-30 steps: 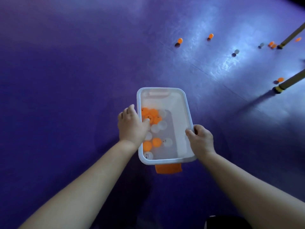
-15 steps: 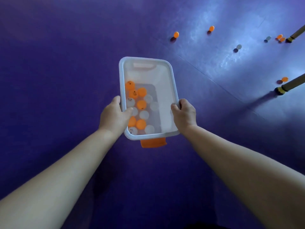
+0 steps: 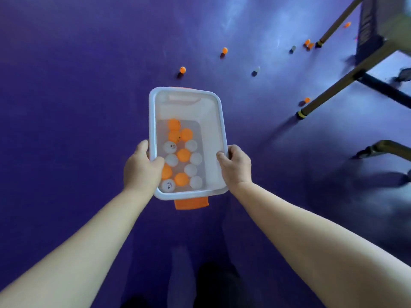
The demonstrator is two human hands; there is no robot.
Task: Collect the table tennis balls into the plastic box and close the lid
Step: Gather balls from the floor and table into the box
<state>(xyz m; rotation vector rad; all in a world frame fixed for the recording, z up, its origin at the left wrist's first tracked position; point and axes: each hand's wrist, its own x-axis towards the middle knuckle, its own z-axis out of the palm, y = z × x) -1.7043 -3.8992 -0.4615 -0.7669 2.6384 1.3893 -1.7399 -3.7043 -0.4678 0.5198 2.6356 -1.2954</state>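
I held the box (image 3: 212, 138) in front of me above the purple floor (image 3: 77, 96), open side up. My left hand (image 3: 140, 168) gripped its 9 o'clock rim, thumb hooked over the edge and fingers curled underneath. My right hand (image 3: 235, 165) gripped the 3 o'clock rim the same way, thumb on top. The balls (image 3: 183, 155) inside, orange and white mixed, lay bunched along the 9 o'clock side of the bottom. An orange latch (image 3: 191, 203) hung from the box's 6 o'clock end.

More balls lay loose on the floor, well apart from the box: an orange one (image 3: 182, 69) at 12 o'clock, another orange (image 3: 224, 50) and a white one (image 3: 257, 69) towards 1 o'clock. A further orange ball (image 3: 307, 99) lay at 2 o'clock, just beside a leg (image 3: 333, 92).
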